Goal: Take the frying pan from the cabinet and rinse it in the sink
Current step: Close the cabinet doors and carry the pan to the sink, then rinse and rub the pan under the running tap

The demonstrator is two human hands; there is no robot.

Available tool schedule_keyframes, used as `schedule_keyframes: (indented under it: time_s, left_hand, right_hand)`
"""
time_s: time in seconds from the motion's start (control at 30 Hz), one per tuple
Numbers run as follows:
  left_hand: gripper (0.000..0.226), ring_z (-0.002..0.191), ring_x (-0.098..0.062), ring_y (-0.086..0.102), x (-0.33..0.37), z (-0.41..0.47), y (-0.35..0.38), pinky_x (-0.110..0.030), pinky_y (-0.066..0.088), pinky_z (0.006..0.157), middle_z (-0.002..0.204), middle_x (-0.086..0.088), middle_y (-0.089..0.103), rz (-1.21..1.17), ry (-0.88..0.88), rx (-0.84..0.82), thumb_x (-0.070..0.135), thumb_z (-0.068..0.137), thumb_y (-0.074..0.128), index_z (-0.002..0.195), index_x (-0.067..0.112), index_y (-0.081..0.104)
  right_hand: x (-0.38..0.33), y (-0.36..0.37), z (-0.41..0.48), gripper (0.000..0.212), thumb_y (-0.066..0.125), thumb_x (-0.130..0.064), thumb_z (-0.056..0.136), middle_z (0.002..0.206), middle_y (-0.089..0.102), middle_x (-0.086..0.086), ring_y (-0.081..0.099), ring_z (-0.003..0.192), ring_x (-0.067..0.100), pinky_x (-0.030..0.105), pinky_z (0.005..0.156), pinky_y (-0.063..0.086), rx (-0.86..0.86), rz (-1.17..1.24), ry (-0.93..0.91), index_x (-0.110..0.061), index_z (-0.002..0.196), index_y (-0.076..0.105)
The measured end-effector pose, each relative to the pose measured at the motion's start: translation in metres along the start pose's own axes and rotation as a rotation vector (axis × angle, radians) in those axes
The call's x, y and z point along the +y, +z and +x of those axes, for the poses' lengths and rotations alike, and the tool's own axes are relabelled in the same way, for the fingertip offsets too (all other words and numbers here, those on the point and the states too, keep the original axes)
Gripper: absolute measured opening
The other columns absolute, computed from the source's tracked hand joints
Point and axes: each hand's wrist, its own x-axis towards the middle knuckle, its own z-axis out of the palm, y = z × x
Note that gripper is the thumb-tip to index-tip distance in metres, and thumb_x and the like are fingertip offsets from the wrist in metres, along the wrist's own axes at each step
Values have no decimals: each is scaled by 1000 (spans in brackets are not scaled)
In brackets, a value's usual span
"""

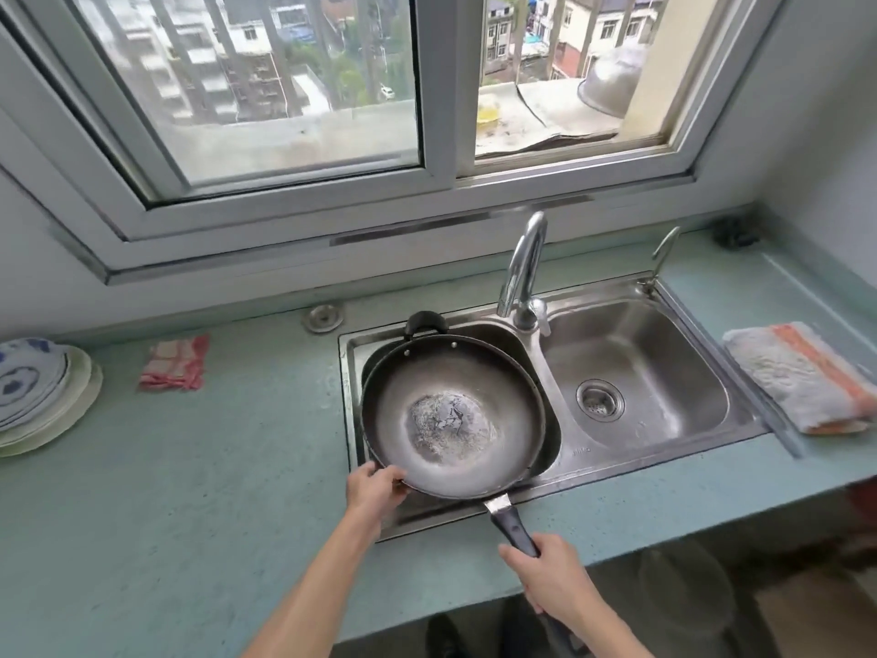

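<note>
left fingers: curled over the near-left rim of the frying pan, so the left hand is gripping the edge
right fingers: wrapped snug round the near end of the long handle, with the right hand out over the front edge of the desk
frying pan: over the left basin of the sink, open side up, roughly level and pretty much covering that basin; honestly can't tell if it's resting on the basin or just held
pan inside: dark, with a pale scuffed patch in the middle
long handle: black, pokes back toward the person across the sink's front rim
loop handle: small black one on the pan's far side, close to the sink's back rim
sink: steel, 2 basins side by side; the right one shows a round drain
faucet: chrome gooseneck at the back between the 2 basins, spout end just beyond the pan's far-right rim
towel: folded, white and orange, on the desk just beside the sink's right edge
red checked cloth: on the desk, left of the sink
plates: a stack at the far left, blue pattern on the top one
window: right behind the desk, with a metal bowl upside down on the ledge outside
</note>
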Motion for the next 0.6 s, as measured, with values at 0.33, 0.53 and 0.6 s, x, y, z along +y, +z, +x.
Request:
schedule_keyframes:
  time_s: [0.33,0.53,0.6]
  left_hand:
    - [15,95,-38,68,-12,20,35,-31,59,57,105,-29,67,37,-145,-23,-13,83,61,86,-1,55]
    - [15,99,-38,69,-15,24,41,-34,59,63,109,-27,68,42,-196,4,-13,85,59,90,1,59]
    - [15,98,-37,69,-14,23,41,-35,58,67,109,-26,68,35,-202,-16,-12,87,57,96,0,59]
  right_hand:
    - [15,-23,33,33,68,-34,85,54,56,5,57,37,17,27,41,44,7,-61,39,-13,66,51]
    - [22,-28,42,34,65,-41,86,56,63,6,68,47,22,32,53,53,-47,-142,29,-17,65,50]
    - [21,-31,45,33,62,-45,86,63,70,14,70,54,21,33,58,55,-76,-206,21,-18,69,52]
